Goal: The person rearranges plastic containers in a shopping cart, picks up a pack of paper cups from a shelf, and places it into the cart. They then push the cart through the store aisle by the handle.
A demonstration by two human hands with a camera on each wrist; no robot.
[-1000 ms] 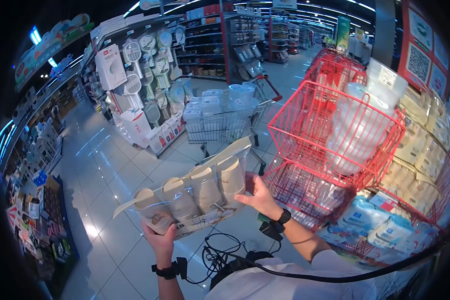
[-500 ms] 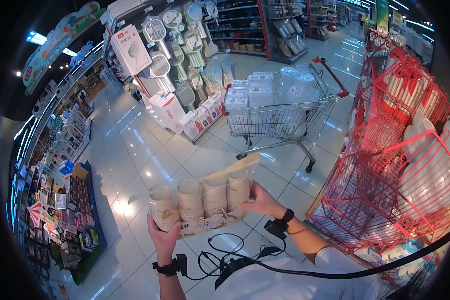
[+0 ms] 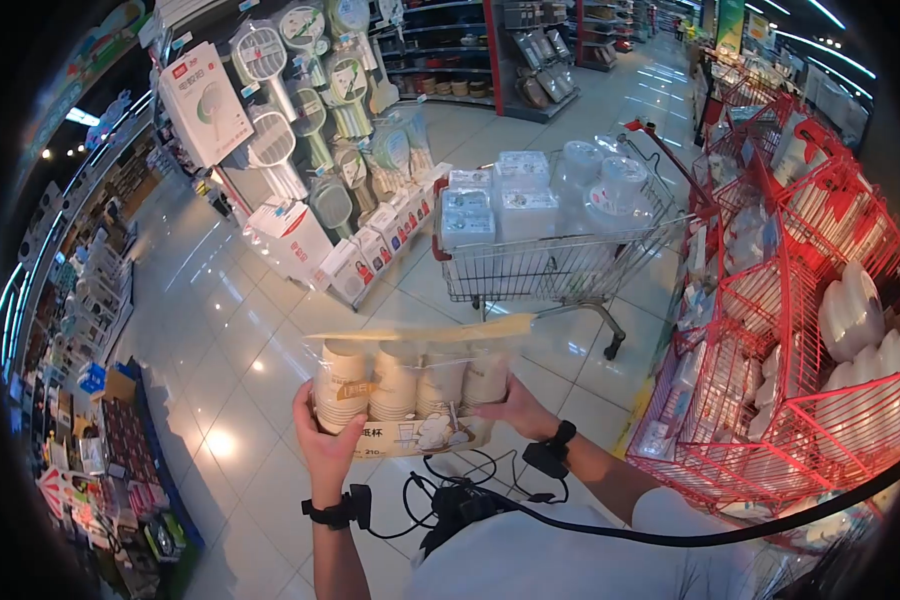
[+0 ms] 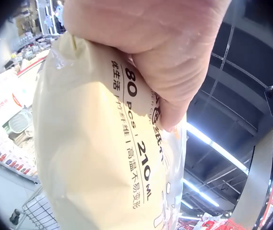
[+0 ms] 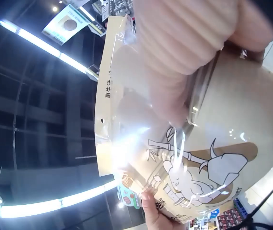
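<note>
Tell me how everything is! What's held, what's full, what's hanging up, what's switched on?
Pack of cups: held up at both ends, cups in four stacks
Left hand: gripping one end
Right hand: gripping the other end
Shopping cart: loaded, nobody holding it
Red wire baskets: filled with goods
Rackets: hanging up
Ceiling lights: on

Cup pack (image 3: 410,402): beige cups (image 3: 397,368), clear film (image 5: 128,79), cream panel (image 4: 74,139), black lettering (image 4: 139,151), white dark-outlined cartoon animal (image 5: 182,182) over tan patch. Wrist straps (image 3: 340,513) black, shirt (image 3: 570,560) white. Wire baskets (image 3: 792,295) red grid. Cart (image 3: 530,287) silver mesh, red handle (image 3: 674,162). Floor (image 3: 220,385) pale tile, darker grid lines.
</note>
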